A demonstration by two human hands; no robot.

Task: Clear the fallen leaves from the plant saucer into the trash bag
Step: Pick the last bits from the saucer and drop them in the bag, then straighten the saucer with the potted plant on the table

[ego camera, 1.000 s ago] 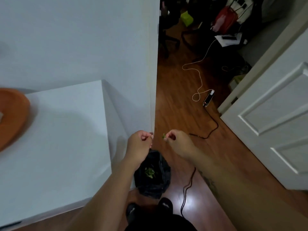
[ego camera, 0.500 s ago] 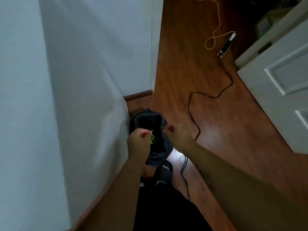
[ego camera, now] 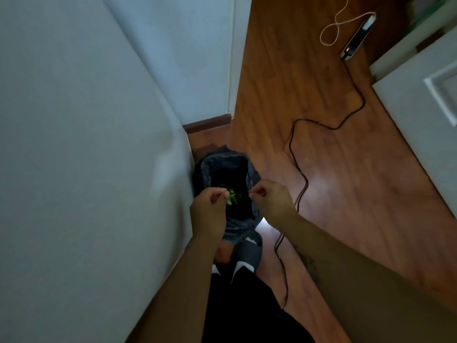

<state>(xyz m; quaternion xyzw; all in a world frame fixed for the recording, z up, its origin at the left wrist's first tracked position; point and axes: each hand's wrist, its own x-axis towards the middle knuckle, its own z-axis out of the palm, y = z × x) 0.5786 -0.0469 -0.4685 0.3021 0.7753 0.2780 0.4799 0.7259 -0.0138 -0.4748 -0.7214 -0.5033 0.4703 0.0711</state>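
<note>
Head view looks straight down past your forearms, and both hands are over the open mouth of the black trash bag [ego camera: 223, 161], which stands on the wooden floor [ego camera: 346, 194] tight against the white cabinet side [ego camera: 99, 169]. Your left hand [ego camera: 210, 210] has its fingers curled in, thumb meeting forefinger, with a pale green scrap right at the tips; you cannot tell whether it is pinched or lying below with the rest. Your right hand [ego camera: 270, 199] is curled too, thumb and forefinger pressed together, nothing visible between them. Down inside the bag sits a small cluster of green leaves [ego camera: 233, 194], just between your two hands. Below the bag, your feet in dark socks [ego camera: 248, 251] show between your arms. A black cable [ego camera: 295, 169] snakes across the floor just beside your right wrist and runs up to a power strip [ego camera: 358, 33] whose switch glows orange; any print on it is too small to read. A pale cord [ego camera: 332, 28] loops beside it. A white panelled door [ego camera: 420, 115] stands open at the right, and a brown skirting board [ego camera: 207, 123] runs beyond the bag.
</note>
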